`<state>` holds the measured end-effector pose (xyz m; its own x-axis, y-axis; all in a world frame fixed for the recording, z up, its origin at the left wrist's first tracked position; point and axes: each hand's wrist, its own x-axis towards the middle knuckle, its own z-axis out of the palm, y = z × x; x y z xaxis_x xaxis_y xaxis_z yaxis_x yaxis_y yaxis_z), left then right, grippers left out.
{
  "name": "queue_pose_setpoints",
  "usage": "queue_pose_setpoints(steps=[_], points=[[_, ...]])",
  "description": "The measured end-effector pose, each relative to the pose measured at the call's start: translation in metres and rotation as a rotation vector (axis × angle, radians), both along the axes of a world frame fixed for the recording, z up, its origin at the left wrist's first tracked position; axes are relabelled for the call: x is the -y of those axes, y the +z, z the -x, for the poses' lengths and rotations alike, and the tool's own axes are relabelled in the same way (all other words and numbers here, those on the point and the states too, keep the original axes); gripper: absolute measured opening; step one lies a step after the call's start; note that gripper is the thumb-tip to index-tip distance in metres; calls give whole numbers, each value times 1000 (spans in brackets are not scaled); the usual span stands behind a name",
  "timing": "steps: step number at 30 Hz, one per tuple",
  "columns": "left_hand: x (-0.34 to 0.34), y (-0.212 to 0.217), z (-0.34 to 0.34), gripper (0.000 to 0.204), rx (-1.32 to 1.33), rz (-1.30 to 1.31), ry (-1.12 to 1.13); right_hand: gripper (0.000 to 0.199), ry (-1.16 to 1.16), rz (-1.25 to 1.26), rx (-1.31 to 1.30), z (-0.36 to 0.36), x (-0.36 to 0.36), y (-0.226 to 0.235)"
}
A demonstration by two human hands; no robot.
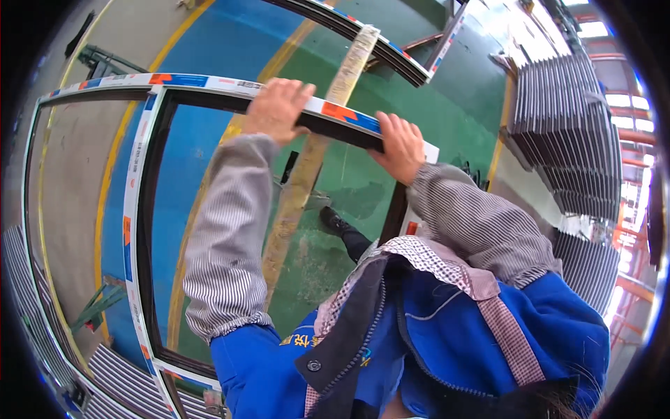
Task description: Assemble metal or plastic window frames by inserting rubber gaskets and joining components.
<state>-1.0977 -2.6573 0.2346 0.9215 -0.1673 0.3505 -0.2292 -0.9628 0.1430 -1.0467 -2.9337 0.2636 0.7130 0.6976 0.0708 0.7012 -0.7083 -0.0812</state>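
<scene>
A large window frame, dark profile with white, orange and blue protective film on its outer face, spans the space before me. My left hand is slightly blurred and wraps over its far rail from above, with the thumb on the near side. Further right, near the corner, my right hand grips the same rail, fingers curled over the top. A white-filmed upright bar divides the frame to the left of my arms. Striped grey sleeve covers reach over both forearms.
A worn wooden beam passes beneath the frame. Another filmed frame lies beyond it. Stacked grey profiles stand at the right, and more profiles lie at the lower left. Yellow lines cross the blue and green floor.
</scene>
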Motion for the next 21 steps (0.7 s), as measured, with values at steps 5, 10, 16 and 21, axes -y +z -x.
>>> queue_pose_setpoints(steps=[5, 10, 16, 21], points=[[132, -2, -29, 72, -111, -16, -234, 71, -122, 84, 9, 3, 45, 5], [146, -22, -37, 58, 72, -10, -272, 56, -119, 106, -30, -2, 49, 0], [147, -12, -39, 54, 65, 47, -241, 44, -91, 1, -61, -9, 51, 0], [152, -4, -39, 52, -29, 85, -224, 43, -96, 19, -128, -12, 53, 5]])
